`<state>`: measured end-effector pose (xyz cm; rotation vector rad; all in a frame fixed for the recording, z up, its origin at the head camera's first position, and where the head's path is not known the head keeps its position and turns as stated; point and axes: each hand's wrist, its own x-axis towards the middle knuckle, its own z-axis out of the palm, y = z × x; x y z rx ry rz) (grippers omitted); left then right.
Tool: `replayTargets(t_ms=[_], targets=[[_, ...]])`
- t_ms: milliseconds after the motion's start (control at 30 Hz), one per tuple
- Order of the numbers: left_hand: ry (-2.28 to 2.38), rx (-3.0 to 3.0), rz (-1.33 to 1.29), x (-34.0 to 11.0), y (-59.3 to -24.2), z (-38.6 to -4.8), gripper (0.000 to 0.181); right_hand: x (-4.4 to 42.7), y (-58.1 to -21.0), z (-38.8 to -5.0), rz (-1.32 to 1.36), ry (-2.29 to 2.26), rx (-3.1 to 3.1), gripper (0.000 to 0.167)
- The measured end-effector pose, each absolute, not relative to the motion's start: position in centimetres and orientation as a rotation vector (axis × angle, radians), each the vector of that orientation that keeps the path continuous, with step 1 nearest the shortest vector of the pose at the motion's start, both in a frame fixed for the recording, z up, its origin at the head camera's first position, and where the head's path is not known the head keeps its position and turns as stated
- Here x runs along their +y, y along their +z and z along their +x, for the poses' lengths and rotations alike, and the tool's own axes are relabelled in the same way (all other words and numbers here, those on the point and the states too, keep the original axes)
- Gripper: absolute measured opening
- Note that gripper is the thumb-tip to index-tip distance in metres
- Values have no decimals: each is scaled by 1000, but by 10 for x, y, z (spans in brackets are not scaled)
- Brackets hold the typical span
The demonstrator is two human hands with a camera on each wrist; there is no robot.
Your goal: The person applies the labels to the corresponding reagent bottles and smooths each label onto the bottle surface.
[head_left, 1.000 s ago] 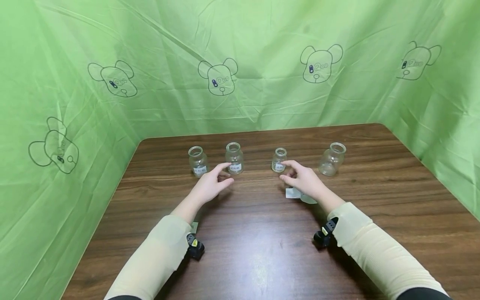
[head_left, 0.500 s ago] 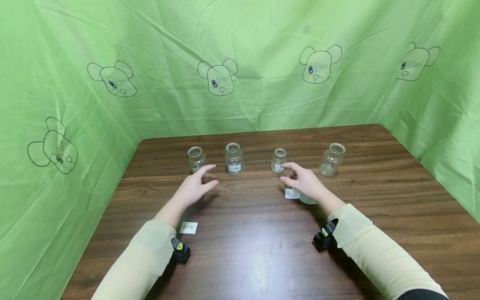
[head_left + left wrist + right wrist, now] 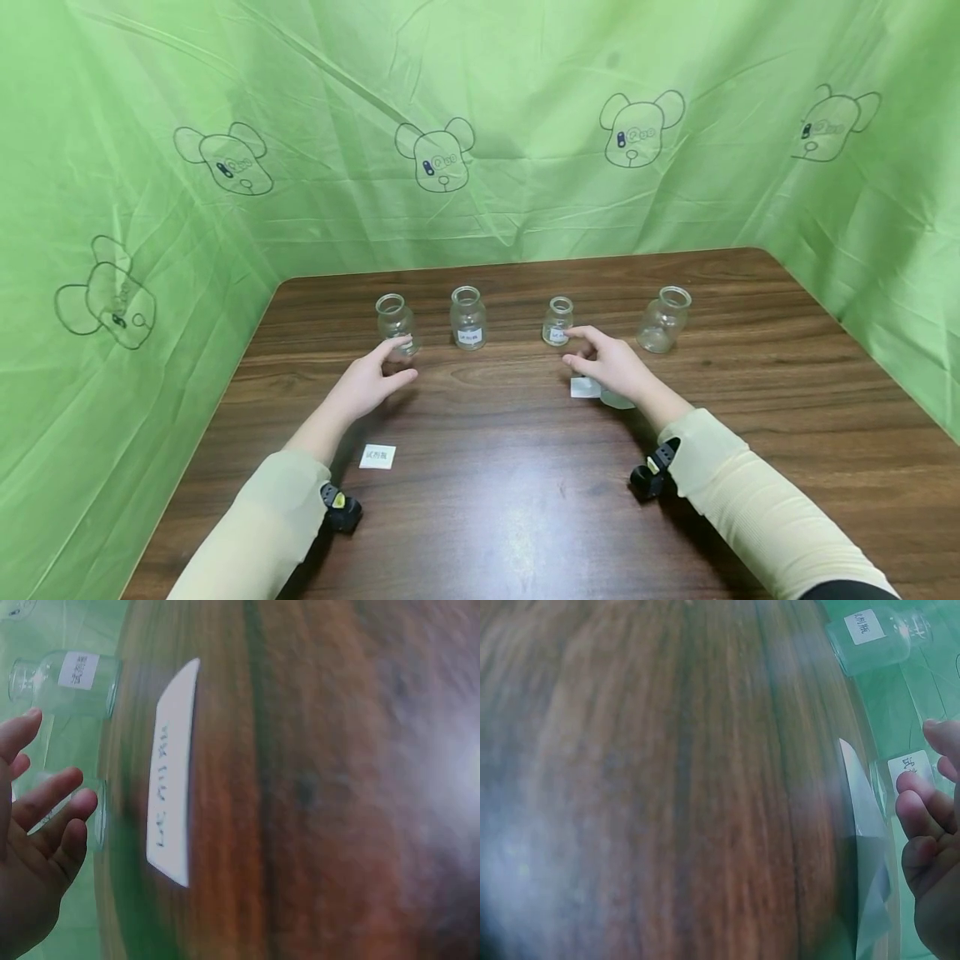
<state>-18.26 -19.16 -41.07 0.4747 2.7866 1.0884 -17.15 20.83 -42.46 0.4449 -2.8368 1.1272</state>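
Note:
Several clear glass jars stand upright across the far part of the table. In the head view my left hand point(image 3: 363, 385) is at the leftmost jar point(image 3: 395, 319), its index finger overlapping the jar's label; contact cannot be told. Beside it stands a second labelled jar point(image 3: 468, 315). My right hand point(image 3: 611, 364) is at the smallest jar point(image 3: 557, 317), index fingertip over the edge of its white label. Both hands have loosely bent fingers with nothing between them. Farther right is a jar without a visible label point(image 3: 663, 318).
A printed white label point(image 3: 377, 457) lies flat on the brown wooden table point(image 3: 480, 467), near my left wrist. Beneath my right hand lie a blank white slip point(image 3: 585, 387) and a pale, partly hidden sheet point(image 3: 618, 401). A green cloth curtain point(image 3: 510, 208) surrounds the table's far edge and sides.
My left hand has moved left, from beside the second jar to the leftmost one, uncovering the printed label on the table. My right hand has hardly moved.

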Motion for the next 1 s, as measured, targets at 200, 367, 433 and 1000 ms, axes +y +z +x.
replayTargets(t_ms=[200,367,433,1000], targets=[[1100,2731,477,-201,-414,-178,57,211,-426,-172,424,1112,-2841,44],[1119,2691,521,-211,-416,-174,56,213,-428,-171,419,1099,-2840,44],[1129,2681,546,-215,-416,-173,56,213,-428,-171,419,1102,-2841,44],[1006,2719,567,-233,-420,-158,60,215,-428,-171,425,1130,-2862,44]])
